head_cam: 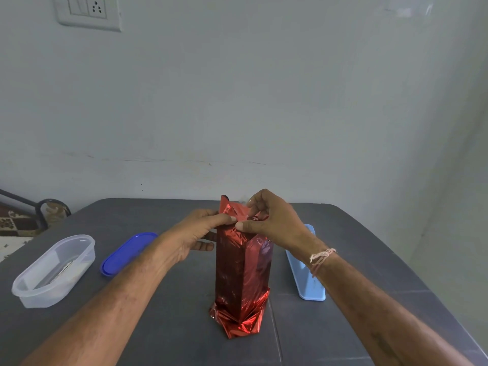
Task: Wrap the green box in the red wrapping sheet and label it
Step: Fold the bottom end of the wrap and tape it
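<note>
A tall box stands upright on the grey table [171, 326], fully covered by the shiny red wrapping sheet [241, 273]; no green shows. The sheet's lower end is crumpled against the table under the box. At the top, my left hand [200, 233] pinches the sheet's edge from the left with thumb and forefinger. My right hand [274, 223] pinches the same top flap from the right and above. The two thumbs nearly touch. No label is visible.
A clear oval plastic container [52, 270] sits at the left, and its blue lid [126, 253] lies beside it. A light blue plastic object [306, 276] lies right of the box, partly behind my right wrist. A wall stands close behind the table.
</note>
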Tool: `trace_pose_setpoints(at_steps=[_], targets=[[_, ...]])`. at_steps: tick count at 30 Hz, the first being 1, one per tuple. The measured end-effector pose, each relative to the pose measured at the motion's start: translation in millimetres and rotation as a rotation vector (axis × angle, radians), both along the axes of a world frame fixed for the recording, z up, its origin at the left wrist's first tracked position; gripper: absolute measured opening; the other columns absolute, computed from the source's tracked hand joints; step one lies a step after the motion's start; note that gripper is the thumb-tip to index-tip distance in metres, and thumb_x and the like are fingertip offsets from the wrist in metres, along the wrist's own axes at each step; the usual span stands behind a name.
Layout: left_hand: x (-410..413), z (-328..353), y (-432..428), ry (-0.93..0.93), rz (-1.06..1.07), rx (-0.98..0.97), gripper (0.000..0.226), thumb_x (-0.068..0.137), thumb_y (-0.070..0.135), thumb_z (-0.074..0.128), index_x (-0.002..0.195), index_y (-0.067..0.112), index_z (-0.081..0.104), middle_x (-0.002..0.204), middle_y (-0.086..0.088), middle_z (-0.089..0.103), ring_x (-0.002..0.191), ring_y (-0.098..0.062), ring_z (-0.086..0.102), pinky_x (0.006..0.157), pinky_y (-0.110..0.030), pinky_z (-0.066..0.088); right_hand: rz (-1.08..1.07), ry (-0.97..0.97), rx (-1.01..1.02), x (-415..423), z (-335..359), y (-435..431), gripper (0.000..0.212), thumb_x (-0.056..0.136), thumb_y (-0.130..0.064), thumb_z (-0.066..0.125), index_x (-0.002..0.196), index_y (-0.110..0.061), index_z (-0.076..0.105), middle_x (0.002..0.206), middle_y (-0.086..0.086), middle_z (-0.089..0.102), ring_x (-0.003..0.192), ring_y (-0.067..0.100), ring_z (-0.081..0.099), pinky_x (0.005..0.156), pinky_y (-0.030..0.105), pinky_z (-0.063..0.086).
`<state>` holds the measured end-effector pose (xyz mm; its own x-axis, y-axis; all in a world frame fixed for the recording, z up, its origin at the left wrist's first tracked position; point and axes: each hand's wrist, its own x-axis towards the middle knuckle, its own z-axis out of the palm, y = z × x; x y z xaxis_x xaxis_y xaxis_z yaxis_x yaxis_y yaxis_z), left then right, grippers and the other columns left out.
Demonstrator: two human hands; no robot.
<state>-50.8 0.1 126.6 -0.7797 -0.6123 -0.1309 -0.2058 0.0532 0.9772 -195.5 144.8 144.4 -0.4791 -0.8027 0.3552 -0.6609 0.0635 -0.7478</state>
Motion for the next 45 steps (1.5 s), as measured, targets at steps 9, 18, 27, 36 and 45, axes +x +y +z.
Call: trace_pose_setpoints(at_steps=[9,18,27,36,45], targets=[[-1.8,-2.0,-1.0,0.003,-0.013,-0.025,0.047,0.076,0.06,0.078,0.104,0.023,0.077,0.089,0.002,0.08,0.082,-0.011,0.071,0.071,-0.027,0.053,-0.015,0.025,0.017,5.2,0.3,1.4,0.049,0.068,-0.042,0.091,0.103,-0.029,0.06,0.094,-0.009,0.069,0.083,0.009,0.061,0.081,0.036,0.056],[-9.6,-8.3,-1.2,0.014,0.021,-0.028,0.037,0.082,0.046,0.08,0.108,0.021,0.075,0.089,0.003,0.08,0.075,-0.009,0.072,0.073,-0.029,0.057,0.035,-0.097,0.001,0.5,0.1,0.6,0.039,0.073,-0.037,0.089,0.101,-0.027,0.064,0.092,-0.005,0.072,0.084,0.014,0.065,0.082,0.037,0.057],[-11.4,-15.0,-4.6,0.043,-0.004,0.059,0.043,0.081,0.042,0.082,0.116,0.021,0.071,0.101,-0.003,0.08,0.092,-0.018,0.074,0.096,-0.042,0.059,0.247,-0.195,0.062,-11.2,18.5,15.8,0.019,0.097,-0.022,0.068,0.102,-0.004,0.068,0.09,0.003,0.067,0.082,0.011,0.061,0.079,0.025,0.051],[-12.3,-16.4,-5.2,0.05,-0.028,0.091,0.045,0.081,0.038,0.083,0.119,0.018,0.07,0.105,-0.008,0.079,0.089,-0.019,0.073,0.089,-0.039,0.059,0.325,-0.081,0.197,-7.0,25.4,16.0,0.016,0.097,-0.021,0.068,0.094,-0.005,0.068,0.086,-0.001,0.066,0.077,0.003,0.058,0.074,0.013,0.049],[-12.8,-17.6,-7.3,0.049,-0.035,0.083,0.075,0.047,0.054,0.087,0.114,0.022,0.073,0.104,-0.009,0.079,0.088,-0.021,0.071,0.095,-0.045,0.057,0.316,-0.044,0.202,-7.6,20.1,6.3,0.012,0.094,-0.014,0.071,0.093,-0.002,0.069,0.082,0.003,0.066,0.076,0.008,0.059,0.075,0.019,0.051]])
